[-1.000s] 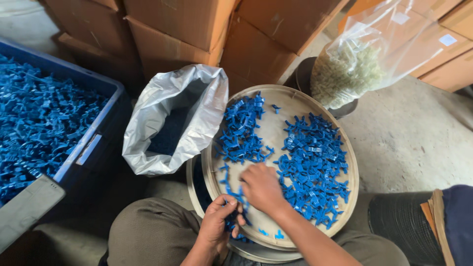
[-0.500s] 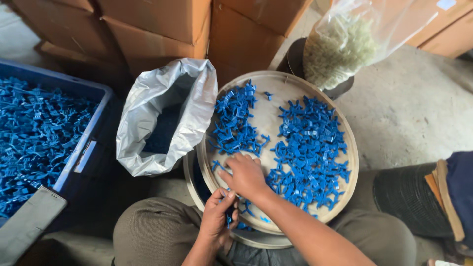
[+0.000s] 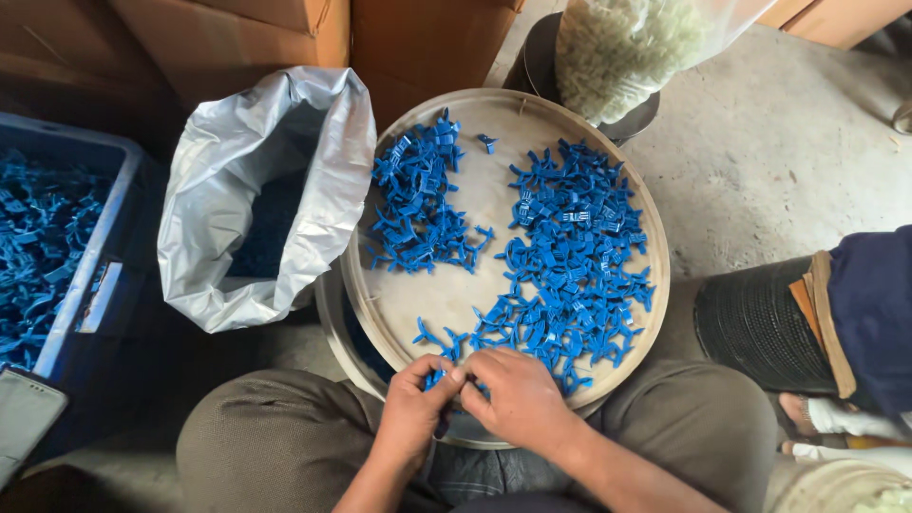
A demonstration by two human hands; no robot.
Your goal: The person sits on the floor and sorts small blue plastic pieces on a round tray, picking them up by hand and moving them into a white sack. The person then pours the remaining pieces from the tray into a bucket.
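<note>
A round, shallow tray [image 3: 638,199] with a pale floor and a raised rim is being balanced over the person's lap, on top of what looks like a metal container. Two loose heaps of small blue plastic pieces are being carried on it: a smaller heap [image 3: 418,204] toward the upper left and a larger heap [image 3: 570,261] spreading over the right half and down to the near edge.

Both hands are being held together at the near rim of the tray. The left hand [image 3: 410,410] is being kept curled, its fingertips pinched against those of the right hand, and a blue piece [image 3: 435,378] is being gripped between them; only a little of it is showing. The right hand [image 3: 518,399] is being kept half-closed, knuckles up, its fingers bent down onto the same piece at the edge of the larger heap.

Just left of the tray, a silvery-white plastic bag [image 3: 237,190] is being kept open, with its mouth rolled back and dark blue contents seen inside. Farther left, a blue crate [image 3: 90,294] is being filled with more of the blue pieces. Beyond the tray, a clear bag [image 3: 617,47] of pale, whitish pieces is being held in a dark bucket, and brown cardboard boxes [image 3: 399,38] are being stacked behind it on the concrete floor [image 3: 779,152].
</note>
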